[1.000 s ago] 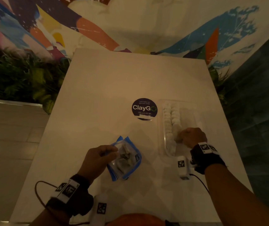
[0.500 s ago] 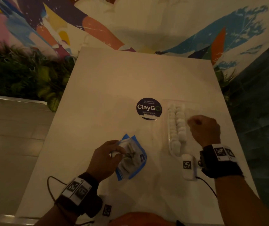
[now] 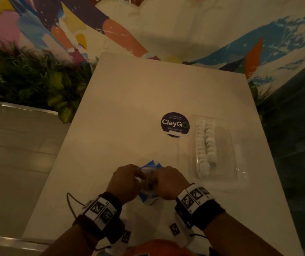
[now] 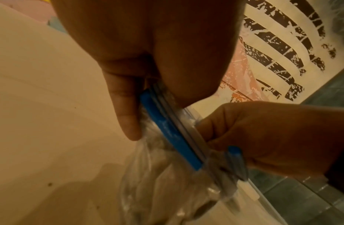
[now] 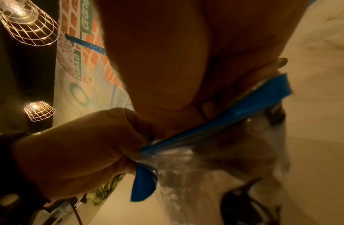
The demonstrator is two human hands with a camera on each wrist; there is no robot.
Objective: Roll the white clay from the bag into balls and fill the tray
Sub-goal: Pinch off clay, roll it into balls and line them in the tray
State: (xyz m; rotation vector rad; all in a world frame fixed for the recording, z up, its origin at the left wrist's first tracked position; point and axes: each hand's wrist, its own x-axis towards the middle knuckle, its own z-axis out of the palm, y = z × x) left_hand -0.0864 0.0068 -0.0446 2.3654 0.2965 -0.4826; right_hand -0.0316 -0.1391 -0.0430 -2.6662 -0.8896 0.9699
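A clear zip bag [image 3: 149, 180] with a blue top strip sits low over the white table [image 3: 129, 100], held between both hands. My left hand [image 3: 129, 179] pinches the blue strip [image 4: 167, 129] on one side. My right hand [image 3: 168, 180] pinches the strip [image 5: 225, 120] from the other side. White clay lumps show dimly through the plastic [image 4: 167, 190]. To the right lies a clear plastic tray [image 3: 227, 148] with two rows of white clay balls [image 3: 206, 145] along its left part.
A round dark "ClayGo" sticker [image 3: 175, 124] is on the table left of the tray. Green plants [image 3: 27, 84] line the table's left side, a painted wall [image 3: 166, 24] stands behind. Cables and tagged devices [image 3: 174, 229] lie at the near edge.
My right hand left the tray and came left to the bag. Both hands now pinch the bag's blue top, where before only the left hand held it.
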